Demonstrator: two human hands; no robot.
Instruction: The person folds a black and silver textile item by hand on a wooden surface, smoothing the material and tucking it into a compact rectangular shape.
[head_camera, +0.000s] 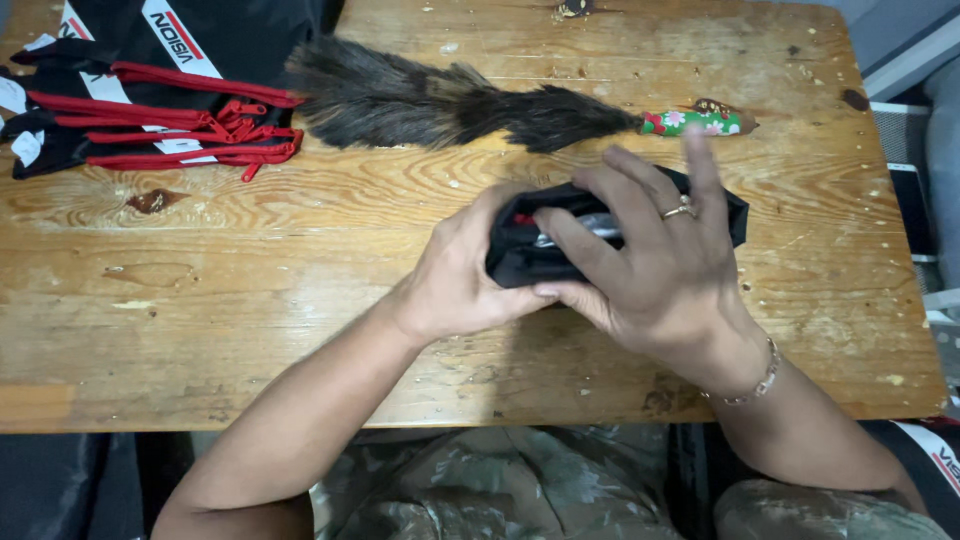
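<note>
**Hands folding a black bundle at mid-table**

Table (300, 300) first, the biggest thing in shot: a worn wooden top, pale planks scratched and flecked, filling almost the whole view, and everything else gets placed against it.

Up in the table's far left corner sits a pile of black cloth items (150, 95) with red cords and white strips, some lying flat, the cords bunched toward the middle of the table.

Along the table's far edge, just beside that pile, lies a feather duster (450, 105), dark brown plumes fanned to the left, its handle wrapped in green flowered covering and pointing toward the right side of the table.

Now the action, right of the table's centre: a black cloth bundle (540, 250), rolled or folded tight, a bit of red and something shiny grey peeking out of it. It's near the duster but apart from it, off the wood as far as one can tell, carried between both hands.

Left hand (455, 275) is curled around the bundle's left end, fingers tucked behind the cloth. Right hand (650, 265) lies over the top and right end, fingers spread across it, forefinger lifted, thumb pressing the near edge. A ring (680, 210) shows on one finger, a bracelet (755, 380) at the wrist.
</note>
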